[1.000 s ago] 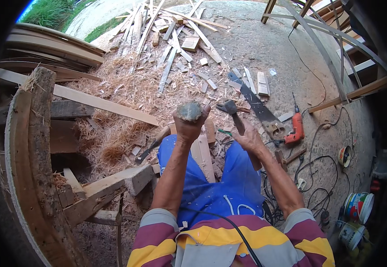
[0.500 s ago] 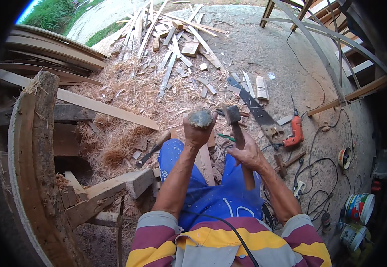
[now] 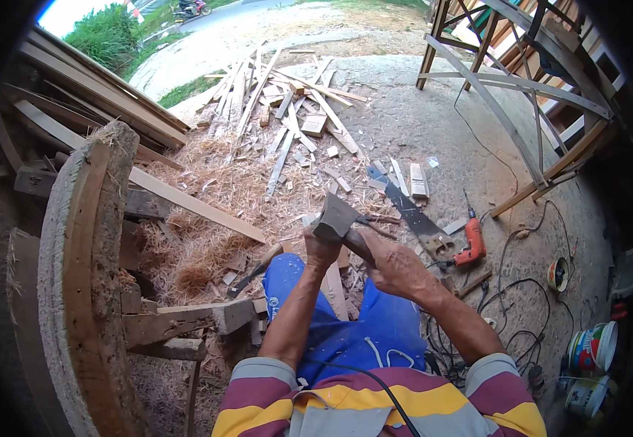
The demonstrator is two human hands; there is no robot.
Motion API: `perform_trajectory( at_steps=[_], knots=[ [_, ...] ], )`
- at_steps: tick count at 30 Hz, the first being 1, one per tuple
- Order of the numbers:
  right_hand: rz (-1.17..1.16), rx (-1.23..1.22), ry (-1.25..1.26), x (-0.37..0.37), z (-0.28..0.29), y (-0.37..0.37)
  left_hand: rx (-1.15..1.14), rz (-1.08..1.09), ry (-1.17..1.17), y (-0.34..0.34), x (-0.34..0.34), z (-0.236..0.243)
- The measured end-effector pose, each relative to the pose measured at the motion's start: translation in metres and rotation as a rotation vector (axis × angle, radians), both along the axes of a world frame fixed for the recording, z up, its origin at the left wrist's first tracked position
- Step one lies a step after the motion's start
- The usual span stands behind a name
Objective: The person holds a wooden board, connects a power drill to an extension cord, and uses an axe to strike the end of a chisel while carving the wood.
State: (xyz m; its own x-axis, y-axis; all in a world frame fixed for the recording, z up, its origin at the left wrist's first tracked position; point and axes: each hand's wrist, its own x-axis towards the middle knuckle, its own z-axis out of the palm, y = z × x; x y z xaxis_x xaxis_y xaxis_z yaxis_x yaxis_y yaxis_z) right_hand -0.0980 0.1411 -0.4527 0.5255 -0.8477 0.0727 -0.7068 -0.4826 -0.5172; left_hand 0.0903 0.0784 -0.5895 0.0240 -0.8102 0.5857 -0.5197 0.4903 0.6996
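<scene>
Above my knees, my right hand (image 3: 393,264) is closed round the wooden handle of a hatchet-like tool (image 3: 338,217). Its broad grey metal head flares out and lies right over my left hand (image 3: 321,249). My left fingers are curled into a fist, and the head covers the top of it and whatever is in it. Whether the head touches the fist I cannot tell. A pale wooden board (image 3: 337,288) runs between my legs, below both hands.
Left stand a heavy curved timber (image 3: 76,284) and a beam (image 3: 232,313). Wood shavings and a pile of offcuts (image 3: 309,127) lie ahead. A handsaw (image 3: 411,211), a red drill (image 3: 471,242), tangled black cables (image 3: 527,291) and paint buckets (image 3: 591,346) are right; a wooden trestle (image 3: 513,109) stands far right.
My right hand has swung the tool leftward, so its head now covers my left fist. The worn grey end that showed on top of that fist is hidden now. My view has tilted up slightly.
</scene>
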Motion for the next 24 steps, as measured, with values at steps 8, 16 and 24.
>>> perform_trajectory(
  at_steps=[8,16,24],
  knots=[
    [-0.223,-0.698,-1.162,0.018,0.207,0.004,0.021,-0.172,0.002,0.000,0.011,-0.004],
    [-0.110,0.026,0.229,-0.003,-0.012,-0.010,0.169,-0.275,0.163,0.002,0.003,-0.016],
    [-0.389,0.316,-0.366,-0.021,-0.030,0.028,0.386,-0.101,0.275,-0.025,0.000,0.005]
  ],
)
